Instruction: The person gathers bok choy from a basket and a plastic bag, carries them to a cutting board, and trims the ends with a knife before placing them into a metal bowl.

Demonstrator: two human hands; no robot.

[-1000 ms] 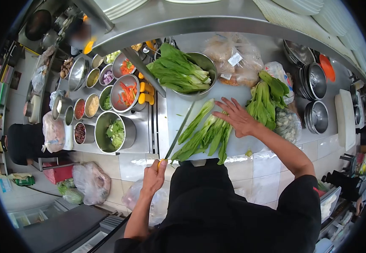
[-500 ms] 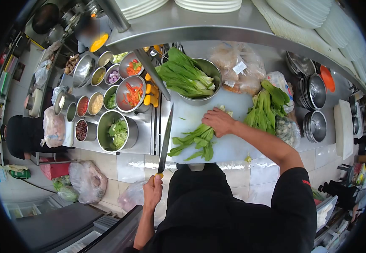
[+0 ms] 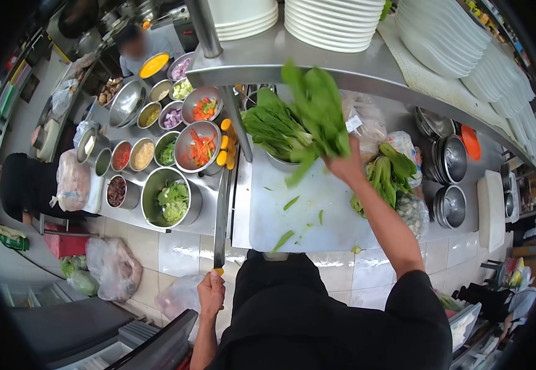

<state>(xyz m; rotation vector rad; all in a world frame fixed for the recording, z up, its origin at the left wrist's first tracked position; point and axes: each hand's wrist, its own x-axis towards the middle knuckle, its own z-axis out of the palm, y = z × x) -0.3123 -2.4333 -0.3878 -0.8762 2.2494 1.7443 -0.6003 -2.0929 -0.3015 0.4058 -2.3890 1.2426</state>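
Observation:
My left hand [image 3: 211, 293] is closed round the yellow handle of a long knife [image 3: 221, 216], its blade pointing up past the left edge of the white cutting board [image 3: 342, 228]. My right hand [image 3: 344, 163] grips a bunch of bok choy [image 3: 323, 114], smeared by motion, above a metal pot at the back of the board. More bok choy [image 3: 272, 126] fills that pot, most of whose wall is hidden by leaves. Small cut leaf pieces [image 3: 283, 240] lie scattered on the board. Right of my forearm rests another pile of bok choy [image 3: 384, 179].
A metal shelf [image 3: 342, 69] with stacked white plates [image 3: 333, 24] overhangs the back. Left stand bowls of cut vegetables and a large pot [image 3: 193, 200] of greens. Metal bowls [image 3: 450, 206] are stacked at right. A person [image 3: 148, 49] stands across the counter at far left.
The bok choy under my right hand has left the board and risen up and back to the pot. My left hand and the knife have shifted slightly left and down in view.

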